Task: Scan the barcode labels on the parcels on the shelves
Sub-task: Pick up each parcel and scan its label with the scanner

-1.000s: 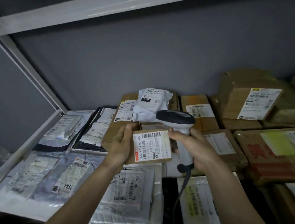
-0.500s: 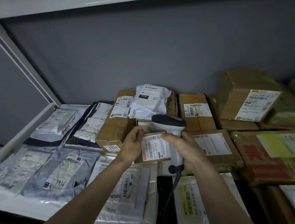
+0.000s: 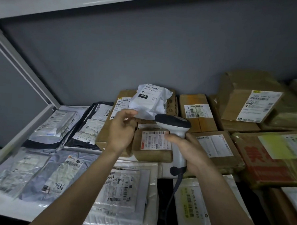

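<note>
A small brown box (image 3: pixel 151 153) with a white barcode label lies among the parcels at the middle of the shelf. My left hand (image 3: pixel 121 131) hovers just left of it, fingers loosely curled and holding nothing. Its fingertips are near the lower edge of a white poly bag (image 3: pixel 150 100) that lies on the boxes behind; whether they touch it I cannot tell. My right hand (image 3: pixel 188 149) grips the handle of a white barcode scanner (image 3: pixel 173 122), whose dark head sits right above the small box's label.
Cardboard boxes fill the right side, the largest (image 3: pixel 238 99) at the back. Plastic mailers (image 3: pixel 122 189) with labels cover the front and left. The shelf's metal frame (image 3: pixel 24 124) runs along the left, and an upper shelf (image 3: pixel 64 3) is overhead. The scanner cable (image 3: pixel 173 190) hangs down.
My left hand held the small box up to the scanner; the box now lies on the shelf, and the hand has let go and moved up-left toward the white bag.
</note>
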